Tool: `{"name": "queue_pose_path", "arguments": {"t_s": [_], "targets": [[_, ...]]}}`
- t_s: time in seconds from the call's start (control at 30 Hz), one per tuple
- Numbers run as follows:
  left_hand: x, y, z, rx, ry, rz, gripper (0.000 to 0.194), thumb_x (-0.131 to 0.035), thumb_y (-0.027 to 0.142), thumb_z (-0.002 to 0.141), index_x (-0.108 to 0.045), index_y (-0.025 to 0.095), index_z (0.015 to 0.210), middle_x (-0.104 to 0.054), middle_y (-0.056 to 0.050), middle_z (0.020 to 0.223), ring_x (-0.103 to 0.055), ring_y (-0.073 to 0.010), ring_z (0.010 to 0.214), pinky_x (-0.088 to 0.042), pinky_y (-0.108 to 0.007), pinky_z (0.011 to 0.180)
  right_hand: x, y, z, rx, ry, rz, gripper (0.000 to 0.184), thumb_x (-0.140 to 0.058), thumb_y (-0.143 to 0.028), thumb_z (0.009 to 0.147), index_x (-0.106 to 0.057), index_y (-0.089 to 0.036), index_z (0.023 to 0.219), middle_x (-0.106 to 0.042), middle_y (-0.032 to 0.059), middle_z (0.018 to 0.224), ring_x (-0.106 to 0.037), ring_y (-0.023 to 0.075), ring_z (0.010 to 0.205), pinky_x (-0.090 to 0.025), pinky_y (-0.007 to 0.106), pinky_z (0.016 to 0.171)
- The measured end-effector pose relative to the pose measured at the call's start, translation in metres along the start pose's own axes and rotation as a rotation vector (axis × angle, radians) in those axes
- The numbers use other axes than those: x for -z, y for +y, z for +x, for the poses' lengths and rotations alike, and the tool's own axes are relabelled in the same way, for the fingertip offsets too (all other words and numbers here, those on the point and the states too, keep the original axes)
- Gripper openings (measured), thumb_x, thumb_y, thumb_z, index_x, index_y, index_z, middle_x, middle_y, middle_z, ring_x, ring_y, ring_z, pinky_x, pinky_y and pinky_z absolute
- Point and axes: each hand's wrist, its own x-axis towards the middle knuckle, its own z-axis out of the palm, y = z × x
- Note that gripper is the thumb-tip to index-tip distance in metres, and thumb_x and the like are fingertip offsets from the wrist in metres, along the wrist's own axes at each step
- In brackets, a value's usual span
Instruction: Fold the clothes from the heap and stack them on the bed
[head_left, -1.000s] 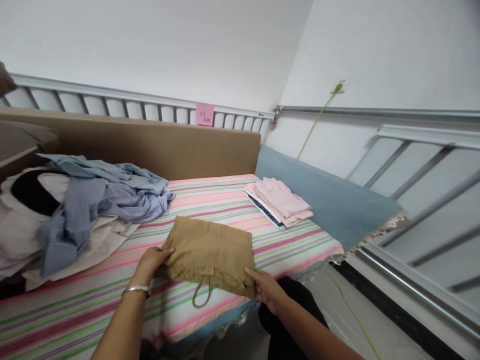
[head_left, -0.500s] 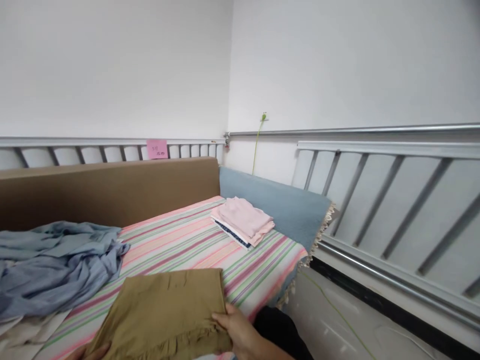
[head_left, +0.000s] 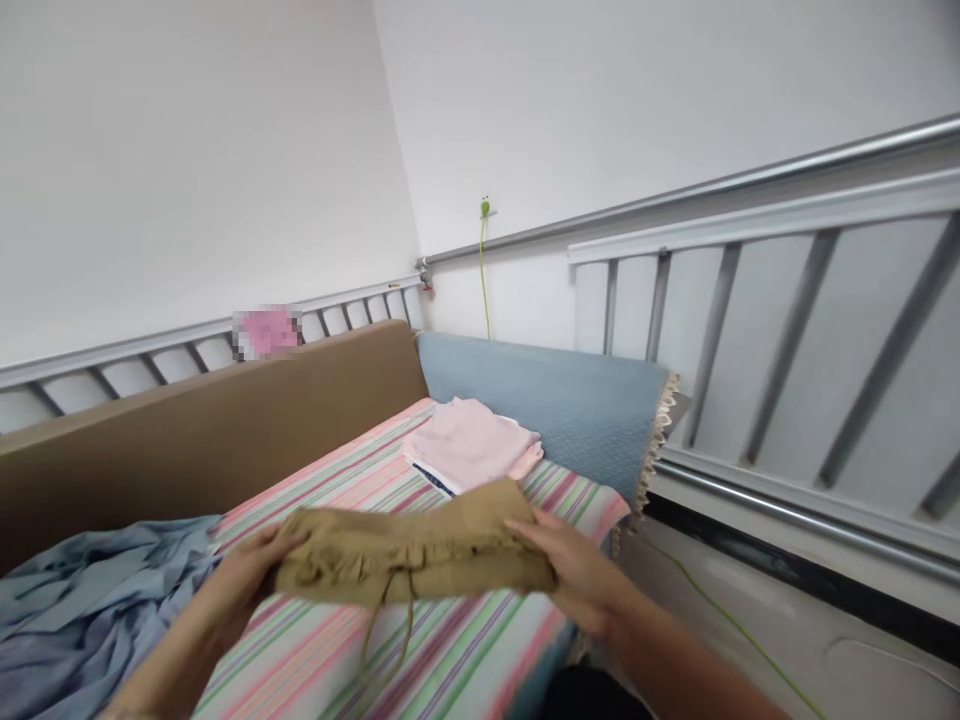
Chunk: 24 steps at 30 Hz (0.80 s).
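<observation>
Together, left hand (head_left: 259,562) and right hand (head_left: 570,560), closed, grip opposite ends of an olive garment (head_left: 450,550); its drawstring (head_left: 410,622) dangles over striped cloth (head_left: 469,655).

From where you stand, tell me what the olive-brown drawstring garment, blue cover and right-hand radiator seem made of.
Olive-brown drawstring garment: matte woven fabric, perhaps cotton, given its soft folds and gathers.
Blue cover: matte textile, probably quilted, judging by its finely dimpled texture.
Right-hand radiator: likely painted metal, from its smooth, even white surface.
</observation>
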Motion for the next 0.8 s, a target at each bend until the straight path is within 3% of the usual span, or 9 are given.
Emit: {"name": "queue_pose_path", "arguments": {"t_s": [0.07,0.17,0.23,0.3,0.4,0.57,0.67,0.8], "targets": [[-0.03,0.036,0.04,-0.116,-0.051,-0.012,0.046,-0.082,0.033,0.049,-0.065,0.016,0.088,-0.072,-0.006,0.082,-0.066,-0.0181,0.071,-0.053,-0.026,0.064,0.012,-0.034,0.021,0.098,0.039,-0.016,0.037,-0.065,-0.029,0.073,-0.057,-0.019,0.108,-0.07,0.0039,0.087,-0.062,0.0138,0.06,-0.047,0.021,0.043],[-0.073,0.084,0.104,-0.29,-0.037,-0.015,0.047,-0.084,0.029,0.045,-0.065,0.014,0.085,-0.069,-0.004,0.076,-0.063,-0.0143,0.066,-0.052,-0.024,0.062,0.029,-0.069,0.059,0.235,0.099,-0.011,0.037,-0.063,-0.026,0.074,-0.057,-0.021,0.11,-0.07,0.0038,0.093,-0.063,0.0149,0.064,-0.048,0.021,0.044],[-0.1,0.105,0.146,-0.39,-0.034,-0.004,0.047,-0.084,0.032,0.043,-0.064,0.014,0.082,-0.066,0.0,0.069,-0.06,-0.0112,0.06,-0.049,-0.022,0.057,0.04,-0.077,0.088,0.332,0.125,0.015,0.038,-0.064,-0.027,0.073,-0.057,-0.02,0.11,-0.07,0.0037,0.096,-0.064,0.0159,0.07,-0.05,0.022,0.048],[-0.124,0.113,0.189,-0.461,-0.027,0.016,0.046,-0.083,0.035,0.043,-0.063,0.015,0.08,-0.062,0.003,0.065,-0.055,-0.0083,0.056,-0.045,-0.02,0.053,0.051,-0.071,0.118,0.419,0.169,0.039,0.042,-0.066,-0.029,0.071,-0.057,-0.021,0.111,-0.069,0.0033,0.099,-0.065,0.0171,0.078,-0.054,0.024,0.057],[-0.151,0.093,0.252,-0.445,-0.011,0.063,0.045,-0.082,0.036,0.041,-0.062,0.015,0.076,-0.06,0.004,0.061,-0.053,-0.0084,0.053,-0.044,-0.021,0.051,0.068,-0.035,0.16,0.436,0.276,0.081,0.045,-0.068,-0.031,0.068,-0.056,-0.021,0.11,-0.069,0.0032,0.103,-0.065,0.0188,0.088,-0.056,0.029,0.07],[-0.176,0.014,0.337,-0.275,0.04,0.217,0.036,-0.081,0.027,0.033,-0.059,0.013,0.058,-0.054,0.004,0.046,-0.048,-0.0105,0.043,-0.038,-0.024,0.044,0.096,0.043,0.203,0.035,0.342,0.086,0.037,-0.065,-0.029,0.068,-0.052,-0.022,0.102,-0.069,0.006,0.103,-0.067,0.0207,0.08,-0.055,0.031,0.056],[-0.178,-0.017,0.363,-0.234,0.063,0.271,0.033,-0.079,0.025,0.033,-0.059,0.015,0.057,-0.051,0.007,0.043,-0.046,-0.0091,0.043,-0.037,-0.023,0.045,0.108,0.064,0.209,-0.017,0.335,0.086,0.038,-0.064,-0.031,0.068,-0.051,-0.023,0.103,-0.068,0.0062,0.106,-0.067,0.0207,0.08,-0.054,0.029,0.051],[-0.176,-0.022,0.37,-0.225,0.048,0.307,0.032,-0.078,0.025,0.035,-0.06,0.015,0.059,-0.054,0.006,0.046,-0.049,-0.0094,0.046,-0.038,-0.022,0.047,0.113,0.069,0.21,-0.003,0.34,0.12,0.046,-0.066,-0.032,0.066,-0.051,-0.023,0.109,-0.066,0.007,0.111,-0.066,0.022,0.084,-0.053,0.029,0.051]]}}
